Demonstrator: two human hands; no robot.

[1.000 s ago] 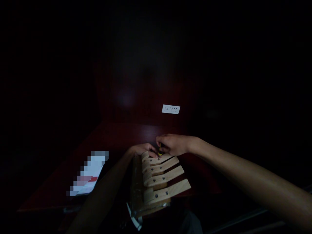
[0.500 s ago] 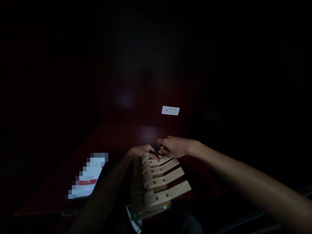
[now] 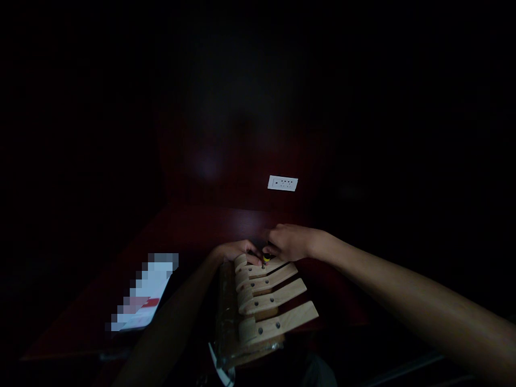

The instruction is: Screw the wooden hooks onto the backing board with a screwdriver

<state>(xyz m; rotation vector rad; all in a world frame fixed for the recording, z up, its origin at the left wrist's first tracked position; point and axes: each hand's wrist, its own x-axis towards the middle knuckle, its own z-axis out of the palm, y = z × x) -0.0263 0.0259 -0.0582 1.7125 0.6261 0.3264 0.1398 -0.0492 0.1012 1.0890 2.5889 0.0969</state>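
A dark wooden block bears several pale, curved wooden pieces side by side, each with dark round holes or screw heads. At its far end my left hand grips the farthest piece, fingers bent over its top. My right hand is closed around a yellow-and-black screwdriver. The tool points down at the farthest piece, close to my left fingertips. Most of its handle is hidden in my fist, and its tip is too small to make out.
A lit phone, partly pixelated, lies left of my left forearm on the dark red table. A white socket plate is on the wall behind. A white strip hangs by the block's near end. The surroundings are very dark.
My right hand has turned a little around the screwdriver, and less of the yellow handle shows. My left hand and the wooden block are almost where they were.
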